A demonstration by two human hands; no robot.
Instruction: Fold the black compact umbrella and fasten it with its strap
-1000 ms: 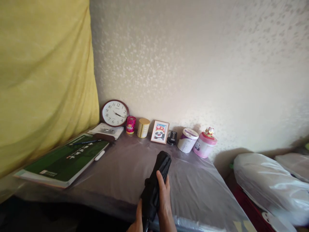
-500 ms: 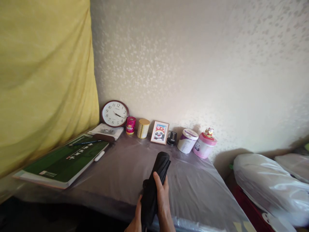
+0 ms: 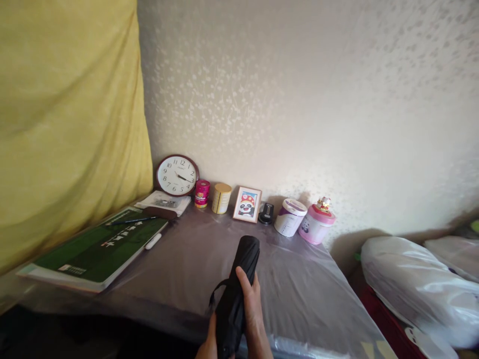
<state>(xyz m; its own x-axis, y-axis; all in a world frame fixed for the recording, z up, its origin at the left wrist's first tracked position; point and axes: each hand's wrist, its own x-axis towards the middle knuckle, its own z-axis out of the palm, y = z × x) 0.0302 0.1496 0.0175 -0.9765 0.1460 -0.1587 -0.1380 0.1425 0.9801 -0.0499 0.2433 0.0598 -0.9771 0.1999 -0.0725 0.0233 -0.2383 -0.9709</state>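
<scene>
One black, cylindrical, folded-fabric umbrella (image 3: 232, 301) was held above the near part of the grey, plastic-covered table (image 3: 297, 289) | right hand (image 3: 253, 305) grasped its right side, left hand (image 3: 208, 343) its lower left | done: apparently gathered into a slim roll | remaining: thin black fabric strap (image 3: 217, 287) stuck out leftward, seemingly unfastened

Before the picture frame (image 3: 247, 205) (between 2 tins (image 3: 221, 200) and 2 tubs (image 3: 289, 222)) is the umbrella (image 3: 231, 301).

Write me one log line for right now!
left hand: holding black folded umbrella | right hand: holding same umbrella | strap: sticking out leftward
</scene>
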